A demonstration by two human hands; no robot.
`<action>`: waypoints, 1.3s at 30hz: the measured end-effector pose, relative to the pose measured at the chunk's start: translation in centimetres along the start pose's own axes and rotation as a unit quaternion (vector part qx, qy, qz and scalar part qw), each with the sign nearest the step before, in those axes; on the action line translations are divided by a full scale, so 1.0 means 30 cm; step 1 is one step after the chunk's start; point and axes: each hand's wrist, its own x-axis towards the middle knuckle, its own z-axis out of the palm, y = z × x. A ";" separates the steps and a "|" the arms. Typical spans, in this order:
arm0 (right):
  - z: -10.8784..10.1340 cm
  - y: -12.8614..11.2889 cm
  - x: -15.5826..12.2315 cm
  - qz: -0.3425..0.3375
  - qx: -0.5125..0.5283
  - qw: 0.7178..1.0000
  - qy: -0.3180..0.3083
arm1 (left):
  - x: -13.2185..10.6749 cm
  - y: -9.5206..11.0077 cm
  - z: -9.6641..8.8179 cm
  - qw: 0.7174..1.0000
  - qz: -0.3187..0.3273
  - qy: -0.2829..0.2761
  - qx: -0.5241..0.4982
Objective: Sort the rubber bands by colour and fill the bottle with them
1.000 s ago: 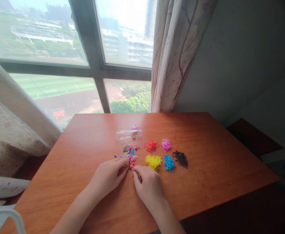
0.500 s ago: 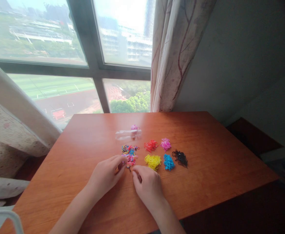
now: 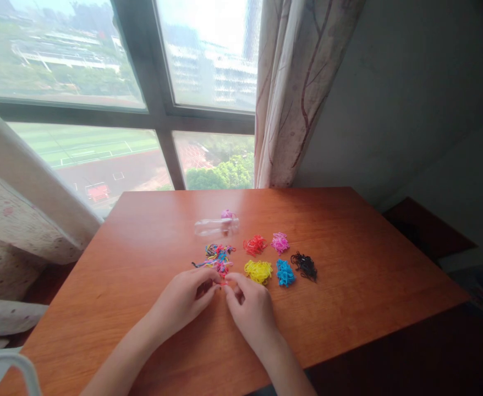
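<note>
My left hand [image 3: 186, 294] and my right hand [image 3: 252, 302] meet fingertip to fingertip low over the table. Between their pinched fingers stretches a small red rubber band [image 3: 224, 284], gripped at each end. Just beyond the fingertips lies a tangled pile of mixed-colour rubber bands [image 3: 219, 254], with some strands trailing out to its left. Single-colour heaps sit to the right: yellow bands [image 3: 258, 271] near my right knuckles, blue bands [image 3: 285, 273], red bands [image 3: 255, 245], pink bands [image 3: 280, 243] and black bands [image 3: 305, 266].
A clear plastic container [image 3: 208, 226] with a pinkish-purple piece [image 3: 227, 215] at its right end rests behind the mixed pile. The wooden table [image 3: 113, 275] reaches the window [image 3: 159, 121] and curtain [image 3: 285, 99]. A white rail [image 3: 22, 363] stands at lower left.
My fingertips have come together, and the red rubber band now shows between them. Strands of the mixed pile now extend further left. The sorted heaps have stayed put.
</note>
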 end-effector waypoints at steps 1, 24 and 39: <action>0.001 0.003 0.001 -0.002 0.011 1.000 0.002 | 0.001 0.005 0.000 1.000 0.000 -0.004 -0.004; 0.018 0.001 -0.003 -0.001 -0.075 0.997 0.003 | 0.079 0.007 -0.029 0.994 -0.025 0.074 0.078; 0.017 0.002 -0.015 -0.025 -0.069 0.997 -0.020 | 0.345 0.112 0.050 0.977 -0.046 0.049 0.201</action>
